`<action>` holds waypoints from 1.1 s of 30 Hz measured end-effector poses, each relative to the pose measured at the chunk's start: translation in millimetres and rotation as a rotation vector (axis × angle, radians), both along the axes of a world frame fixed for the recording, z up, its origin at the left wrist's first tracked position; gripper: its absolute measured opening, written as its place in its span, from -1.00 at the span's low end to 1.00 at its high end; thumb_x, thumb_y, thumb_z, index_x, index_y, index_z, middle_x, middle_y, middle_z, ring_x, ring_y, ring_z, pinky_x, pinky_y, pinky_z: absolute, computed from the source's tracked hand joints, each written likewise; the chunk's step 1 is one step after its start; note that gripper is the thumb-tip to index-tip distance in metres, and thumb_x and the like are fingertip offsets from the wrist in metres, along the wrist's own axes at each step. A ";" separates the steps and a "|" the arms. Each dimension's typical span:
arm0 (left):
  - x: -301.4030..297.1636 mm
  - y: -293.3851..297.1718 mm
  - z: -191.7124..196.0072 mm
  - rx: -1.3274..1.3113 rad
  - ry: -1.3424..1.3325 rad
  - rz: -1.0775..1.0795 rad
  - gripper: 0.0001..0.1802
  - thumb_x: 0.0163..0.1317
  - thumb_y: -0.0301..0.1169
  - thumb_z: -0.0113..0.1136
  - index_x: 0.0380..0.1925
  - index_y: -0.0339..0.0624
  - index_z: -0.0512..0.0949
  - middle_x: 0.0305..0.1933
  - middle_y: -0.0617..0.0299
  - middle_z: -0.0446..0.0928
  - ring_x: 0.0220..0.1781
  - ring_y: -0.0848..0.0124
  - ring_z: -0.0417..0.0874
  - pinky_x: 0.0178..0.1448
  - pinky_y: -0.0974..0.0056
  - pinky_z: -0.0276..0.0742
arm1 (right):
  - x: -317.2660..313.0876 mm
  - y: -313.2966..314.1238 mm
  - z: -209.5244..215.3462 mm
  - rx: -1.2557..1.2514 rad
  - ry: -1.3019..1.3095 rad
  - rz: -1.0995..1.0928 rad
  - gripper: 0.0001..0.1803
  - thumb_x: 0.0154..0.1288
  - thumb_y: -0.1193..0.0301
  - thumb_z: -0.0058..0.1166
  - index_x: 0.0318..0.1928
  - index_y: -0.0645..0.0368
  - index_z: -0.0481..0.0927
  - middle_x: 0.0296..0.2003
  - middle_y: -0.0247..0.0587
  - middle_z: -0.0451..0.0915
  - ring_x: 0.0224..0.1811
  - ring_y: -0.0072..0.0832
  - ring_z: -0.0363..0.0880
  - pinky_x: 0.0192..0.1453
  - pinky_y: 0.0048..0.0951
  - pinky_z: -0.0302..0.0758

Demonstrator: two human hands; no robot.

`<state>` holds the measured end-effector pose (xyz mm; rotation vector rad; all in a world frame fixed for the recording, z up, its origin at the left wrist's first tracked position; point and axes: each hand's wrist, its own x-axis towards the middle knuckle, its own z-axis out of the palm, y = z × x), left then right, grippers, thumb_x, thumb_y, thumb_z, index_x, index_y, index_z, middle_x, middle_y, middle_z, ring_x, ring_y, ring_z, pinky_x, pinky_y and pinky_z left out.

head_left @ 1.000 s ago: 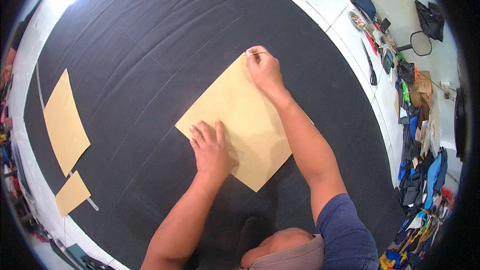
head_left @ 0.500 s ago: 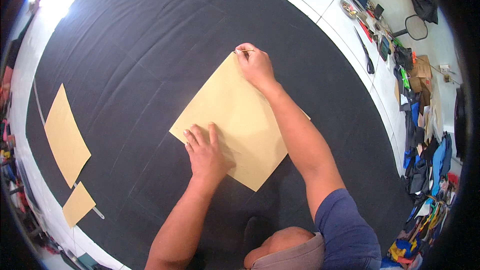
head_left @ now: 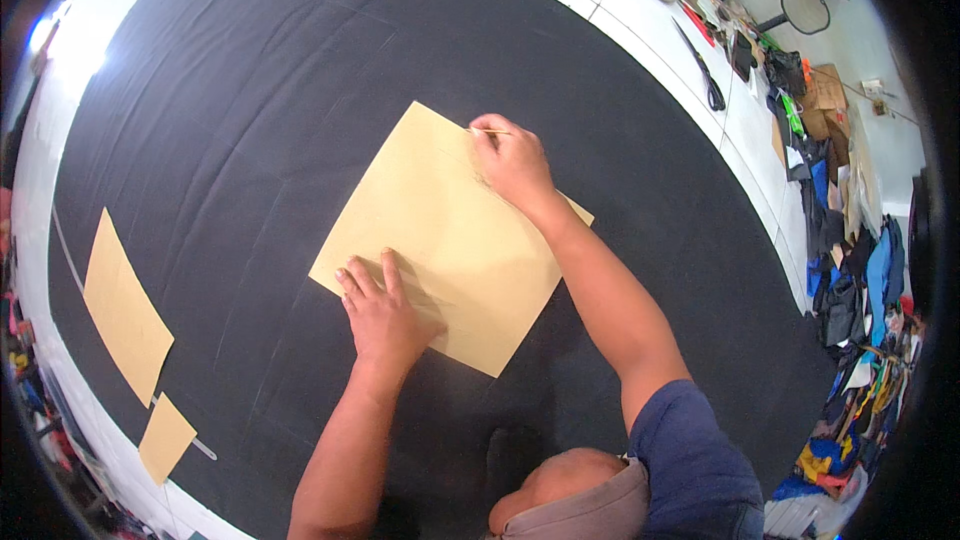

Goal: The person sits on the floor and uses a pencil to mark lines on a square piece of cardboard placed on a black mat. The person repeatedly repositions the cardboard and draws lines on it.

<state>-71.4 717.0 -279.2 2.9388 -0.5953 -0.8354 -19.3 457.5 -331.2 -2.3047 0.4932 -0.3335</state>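
A large tan paper pattern piece (head_left: 450, 200) lies at a slant on black fabric (head_left: 300, 70). My left hand (head_left: 385, 315) rests on its lower left part, fingers stretched out and spread, holding nothing. At the paper's upper right edge, my right hand (head_left: 512, 160) is closed in a pinch. A thin, light-coloured stick (head_left: 497, 131) shows between its fingers; its kind and its tip cannot be made out. Faint pale lines run across the fabric to the left of the paper.
At the left, a longer tan paper piece (head_left: 128, 305) and a smaller one (head_left: 167, 438) lie over a thin ruler-like strip (head_left: 204, 449). Black scissors (head_left: 703, 68) lie on the white tiles (head_left: 640, 45) beyond the fabric. Heaped cloth (head_left: 850, 310) and tools line the right side.
My right hand has gone from the paper's top corner down along its upper right edge. My left hand stays spread on the paper. The whole view has shifted slightly.
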 end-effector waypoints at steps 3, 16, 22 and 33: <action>2.0 -2.0 3.2 -0.003 0.016 0.007 0.42 -0.19 0.02 0.74 0.60 -0.20 0.07 0.56 -0.57 0.00 0.62 -0.52 0.03 0.59 -0.29 0.24 | 9.0 4.0 2.6 0.003 0.018 0.004 -0.75 0.52 0.29 0.08 -0.01 0.17 0.69 -0.17 0.03 0.77 -0.13 -0.08 0.77 -0.01 -0.16 0.63; 3.7 0.5 2.4 -0.031 0.019 -0.012 0.48 -0.26 0.04 0.79 0.58 -0.27 0.05 0.52 -0.56 0.04 0.61 -0.55 0.02 0.63 -0.27 0.18 | -161.2 -48.1 11.5 0.081 0.147 -0.297 -0.73 0.54 0.28 0.10 0.00 0.22 0.68 -0.18 -0.08 0.78 -0.14 -0.28 0.79 -0.04 -0.27 0.63; 3.6 8.1 -14.2 -0.058 -0.043 -0.072 0.50 -0.29 -0.01 0.80 0.58 -0.29 0.02 0.46 -0.52 0.07 0.56 -0.60 0.05 0.60 -0.32 0.24 | -149.4 -44.4 11.8 0.076 0.108 -0.278 -0.71 0.48 0.27 0.05 -0.01 0.19 0.69 -0.09 0.02 0.75 -0.04 -0.02 0.75 0.07 -0.07 0.62; 5.2 8.4 -11.1 -0.062 -0.022 -0.071 0.51 -0.28 0.11 0.78 0.56 -0.35 0.06 0.50 -0.65 0.02 0.56 -0.61 0.06 0.62 -0.29 0.19 | -146.5 -48.9 11.4 0.145 0.067 -0.270 -0.73 0.45 0.30 0.08 -0.03 0.20 0.68 -0.14 0.05 0.77 -0.08 -0.01 0.76 0.02 -0.11 0.62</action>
